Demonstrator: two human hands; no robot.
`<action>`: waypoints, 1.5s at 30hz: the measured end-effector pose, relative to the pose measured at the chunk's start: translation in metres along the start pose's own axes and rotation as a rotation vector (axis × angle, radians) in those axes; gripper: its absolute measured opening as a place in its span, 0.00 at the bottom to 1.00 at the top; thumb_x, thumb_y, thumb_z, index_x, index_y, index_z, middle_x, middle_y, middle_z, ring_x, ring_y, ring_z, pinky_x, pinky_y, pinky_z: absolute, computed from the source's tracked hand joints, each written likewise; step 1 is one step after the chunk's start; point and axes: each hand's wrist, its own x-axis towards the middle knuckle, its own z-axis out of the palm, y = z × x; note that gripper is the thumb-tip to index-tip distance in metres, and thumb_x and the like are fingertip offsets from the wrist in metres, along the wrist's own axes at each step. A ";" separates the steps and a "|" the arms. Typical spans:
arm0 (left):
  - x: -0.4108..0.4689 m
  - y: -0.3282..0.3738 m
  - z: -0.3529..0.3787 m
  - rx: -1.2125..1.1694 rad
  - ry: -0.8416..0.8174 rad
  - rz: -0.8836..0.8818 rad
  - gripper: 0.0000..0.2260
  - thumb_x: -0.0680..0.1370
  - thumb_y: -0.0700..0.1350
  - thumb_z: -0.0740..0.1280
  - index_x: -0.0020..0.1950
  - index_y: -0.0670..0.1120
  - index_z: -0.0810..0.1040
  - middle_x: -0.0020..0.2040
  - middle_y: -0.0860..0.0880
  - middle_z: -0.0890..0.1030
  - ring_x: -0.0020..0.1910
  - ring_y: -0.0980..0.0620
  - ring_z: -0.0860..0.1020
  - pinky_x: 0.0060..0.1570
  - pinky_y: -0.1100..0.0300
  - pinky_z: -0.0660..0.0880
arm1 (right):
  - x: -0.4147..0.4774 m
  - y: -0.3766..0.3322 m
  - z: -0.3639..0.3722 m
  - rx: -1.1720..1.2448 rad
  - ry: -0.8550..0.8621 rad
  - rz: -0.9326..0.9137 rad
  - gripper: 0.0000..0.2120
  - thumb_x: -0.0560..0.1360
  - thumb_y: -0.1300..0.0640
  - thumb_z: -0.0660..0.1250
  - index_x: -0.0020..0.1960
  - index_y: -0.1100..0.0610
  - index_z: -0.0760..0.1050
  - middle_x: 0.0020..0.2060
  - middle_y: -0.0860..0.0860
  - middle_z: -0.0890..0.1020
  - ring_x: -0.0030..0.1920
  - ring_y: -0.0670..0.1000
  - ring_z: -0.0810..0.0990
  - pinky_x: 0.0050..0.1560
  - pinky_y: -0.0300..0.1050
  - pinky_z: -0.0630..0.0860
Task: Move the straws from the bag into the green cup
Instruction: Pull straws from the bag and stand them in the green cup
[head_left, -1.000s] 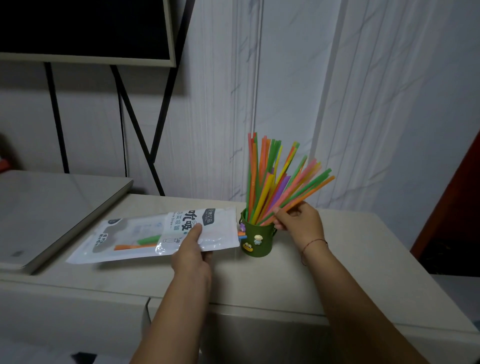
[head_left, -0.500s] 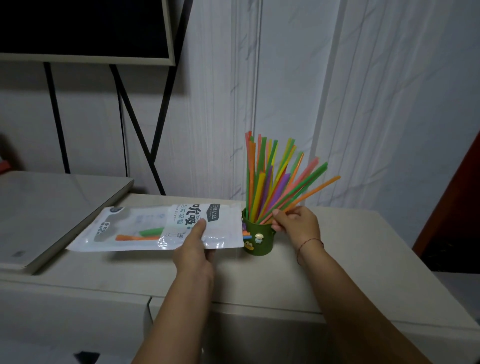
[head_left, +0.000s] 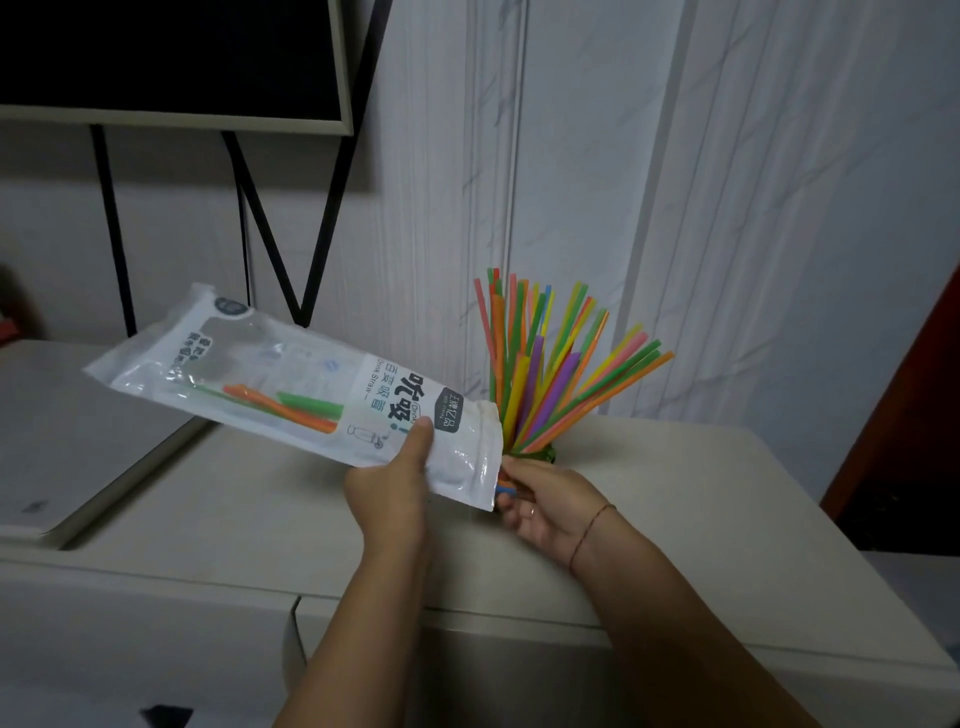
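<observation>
My left hand (head_left: 389, 493) holds the white straw bag (head_left: 291, 364) lifted off the counter and tilted, its open mouth down to the right. A few orange and green straws (head_left: 291, 408) lie inside it. My right hand (head_left: 550, 509) is at the bag's mouth, fingers closed on the straw ends (head_left: 505, 489) that poke out there. Behind the mouth stands the green cup (head_left: 545, 456), mostly hidden by the bag and my right hand. Several coloured straws (head_left: 545, 374) fan out of the cup.
The cup stands on a white cabinet top (head_left: 727, 493) near the wall. A flat white lid or appliance (head_left: 62, 441) lies to the left, slightly higher. A dark screen (head_left: 156, 52) on black legs is at the upper left. A dark red edge (head_left: 924, 415) is at the right.
My left hand has raised the bag off the counter and tipped its mouth downward. My right hand has left the straws in the cup and dropped to the bag's mouth.
</observation>
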 end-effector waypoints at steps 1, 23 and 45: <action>0.002 -0.001 -0.001 -0.003 0.006 -0.007 0.11 0.70 0.39 0.75 0.50 0.49 0.81 0.48 0.54 0.83 0.47 0.56 0.82 0.50 0.58 0.79 | 0.000 0.000 0.000 0.018 -0.012 -0.030 0.08 0.77 0.65 0.62 0.41 0.61 0.76 0.24 0.52 0.78 0.19 0.43 0.72 0.21 0.32 0.69; 0.009 -0.013 -0.004 -0.289 0.113 -0.329 0.20 0.73 0.35 0.72 0.63 0.46 0.74 0.58 0.46 0.81 0.45 0.52 0.81 0.37 0.57 0.81 | -0.001 -0.004 0.000 0.307 -0.049 -0.108 0.04 0.75 0.68 0.63 0.43 0.66 0.76 0.31 0.56 0.81 0.30 0.47 0.78 0.26 0.33 0.76; 0.025 -0.014 -0.015 -0.341 0.199 -0.340 0.19 0.73 0.35 0.72 0.62 0.47 0.74 0.56 0.46 0.81 0.43 0.51 0.82 0.36 0.54 0.81 | -0.005 -0.060 -0.078 0.266 0.296 -0.464 0.06 0.76 0.67 0.64 0.40 0.65 0.74 0.19 0.49 0.77 0.20 0.42 0.75 0.25 0.32 0.75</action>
